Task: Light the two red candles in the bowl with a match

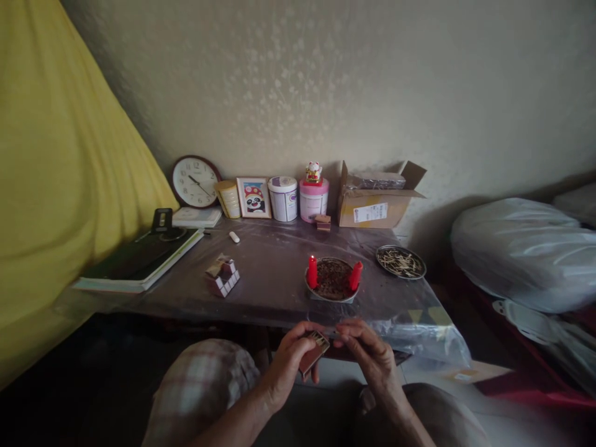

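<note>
One plastic-covered table (274,261) is standing on the far side. The right hand (372,352) is hovering just right of the matchbox (313,360); whether its fingertips are gripping anything, I cannot tell. The left hand (289,359) is clamping that matchbox, matches (320,339) showing at its far end.

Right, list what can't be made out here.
In the head view:
What the right hand pinches, if anything: too small, blurred.
Part of the matchbox: hidden by the left hand.
Print on the carton label: too small.
Yellow cloth: cut off by the left picture edge.
</note>
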Demonstrator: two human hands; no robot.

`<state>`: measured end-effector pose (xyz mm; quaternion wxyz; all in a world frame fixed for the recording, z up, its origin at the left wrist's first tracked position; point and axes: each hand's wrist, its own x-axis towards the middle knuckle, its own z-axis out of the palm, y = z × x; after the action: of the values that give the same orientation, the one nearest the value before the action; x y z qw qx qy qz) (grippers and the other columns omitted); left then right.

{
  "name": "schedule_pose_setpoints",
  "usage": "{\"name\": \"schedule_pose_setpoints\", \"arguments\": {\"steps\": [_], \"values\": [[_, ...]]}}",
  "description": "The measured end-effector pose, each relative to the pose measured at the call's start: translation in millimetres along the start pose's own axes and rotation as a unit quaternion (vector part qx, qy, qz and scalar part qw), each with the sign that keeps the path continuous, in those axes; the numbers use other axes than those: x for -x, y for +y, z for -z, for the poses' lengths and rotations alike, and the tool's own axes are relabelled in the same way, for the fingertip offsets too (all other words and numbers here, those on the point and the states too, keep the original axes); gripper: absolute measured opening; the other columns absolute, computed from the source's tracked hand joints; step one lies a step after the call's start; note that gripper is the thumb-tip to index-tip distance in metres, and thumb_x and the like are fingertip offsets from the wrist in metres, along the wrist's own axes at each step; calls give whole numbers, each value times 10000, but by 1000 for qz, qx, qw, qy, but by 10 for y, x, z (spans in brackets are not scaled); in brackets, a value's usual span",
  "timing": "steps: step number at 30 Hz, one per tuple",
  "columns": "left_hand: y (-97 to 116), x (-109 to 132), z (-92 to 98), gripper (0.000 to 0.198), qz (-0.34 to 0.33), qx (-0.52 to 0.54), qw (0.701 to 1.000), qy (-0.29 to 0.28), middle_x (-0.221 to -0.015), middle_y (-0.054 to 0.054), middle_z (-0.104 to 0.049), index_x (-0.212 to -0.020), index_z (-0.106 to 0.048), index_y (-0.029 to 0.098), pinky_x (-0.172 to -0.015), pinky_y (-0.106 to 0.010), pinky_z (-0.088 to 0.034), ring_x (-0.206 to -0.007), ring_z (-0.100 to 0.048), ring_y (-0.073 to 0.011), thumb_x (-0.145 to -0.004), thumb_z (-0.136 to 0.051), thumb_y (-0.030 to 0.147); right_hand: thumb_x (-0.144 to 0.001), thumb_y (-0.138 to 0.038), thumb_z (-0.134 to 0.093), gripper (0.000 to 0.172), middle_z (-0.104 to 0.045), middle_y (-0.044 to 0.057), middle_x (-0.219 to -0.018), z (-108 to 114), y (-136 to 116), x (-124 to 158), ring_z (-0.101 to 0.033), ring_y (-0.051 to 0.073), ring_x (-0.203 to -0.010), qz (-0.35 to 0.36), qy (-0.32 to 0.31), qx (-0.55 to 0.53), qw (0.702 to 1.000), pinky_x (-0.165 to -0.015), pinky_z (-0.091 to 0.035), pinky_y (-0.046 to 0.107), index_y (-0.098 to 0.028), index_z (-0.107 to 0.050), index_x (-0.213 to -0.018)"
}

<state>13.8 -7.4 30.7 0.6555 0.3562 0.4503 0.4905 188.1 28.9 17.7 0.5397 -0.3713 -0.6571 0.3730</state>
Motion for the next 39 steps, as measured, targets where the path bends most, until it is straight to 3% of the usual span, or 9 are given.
{"name": "schedule_pose_setpoints", "arguments": {"steps": [4,9,12,17,23,28,32,36,39], "values": [[10,-24,-2,218,-8,14,1000,21,-620,29,-630,-924,-597,171,-391,-231,-272,-367,-492,-83,-762,-484,263,-858,-355,-667,133,-702,39,-830,-32,12,42,-682,179,-776,-27,-21,-23,999,-713,-570,256,-237,-729,-858],[38,-60,-6,191,-35,41,997,55,-683,12,-659,-923,-611,182,-533,-260,-423,-528,-568,-123,-769,-517,245,-891,-350,-621,192,-691,49,-942,-130,12,113,-698,210,-870,-77,-90,-57,991,-749,-599,311,-239,-638,-1046],[88,-70,6,183,-57,59,993,85,-756,4,-673,-927,-622,195,-662,-289,-463,-669,-610,-151,-767,-546,241,-878,-380,-631,301,-690,75,-1047,-240,-44,133,-690,233,-960,-4,-102,38,994,-796,-593,322,-242,-606,-1145],[220,-47,38,120,-99,80,984,126,-731,20,-641,-819,-637,200,-715,-298,-444,-719,-603,-173,-711,-590,226,-843,-460,-653,546,-635,111,-1225,-490,-135,203,-639,278,-1113,119,-53,181,975,-903,-566,377,-247,-499,-1322],[223,-5,58,63,-128,91,978,136,-690,34,-570,-737,-603,212,-695,-301,-418,-686,-545,-170,-704,-603,265,-820,-428,-688,498,-671,91,-1141,-632,-171,229,-678,267,-1028,123,-16,229,965,-866,-582,346,-241,-540,-1257],[183,5,60,21,-128,88,980,126,-636,50,-492,-709,-564,219,-651,-289,-377,-631,-471,-152,-708,-569,239,-824,-409,-672,390,-680,47,-1100,-641,-271,193,-677,236,-1012,102,-29,238,965,-852,-574,296,-266,-572,-1174],[280,55,63,89,-137,90,982,98,-652,42,-498,-711,-556,217,-643,-286,-385,-641,-481,-153,-717,-591,297,-845,-425,-638,358,-662,50,-1126,-635,-426,130,-655,239,-1041,94,-28,227,969,-899,-548,313,-278,-570,-1164],[408,163,129,249,-140,44,989,34,-742,-4,-602,-940,-647,187,-734,-313,-429,-751,-564,-189,-782,-633,379,-865,-388,-621,285,-683,47,-1088,-601,-585,42,-675,233,-995,82,-32,219,972,-868,-558,304,-273,-597,-1125],[488,230,210,387,-153,-1,987,-49,-1013,-76,-689,-1136,-616,202,-896,-357,-437,-994,-608,-243,-808,-650,405,-883,-434,-588,277,-692,63,-1076,-589,-669,2,-675,244,-994,66,-8,197,978,-859,-562,315,-252,-625,-1088]]}}
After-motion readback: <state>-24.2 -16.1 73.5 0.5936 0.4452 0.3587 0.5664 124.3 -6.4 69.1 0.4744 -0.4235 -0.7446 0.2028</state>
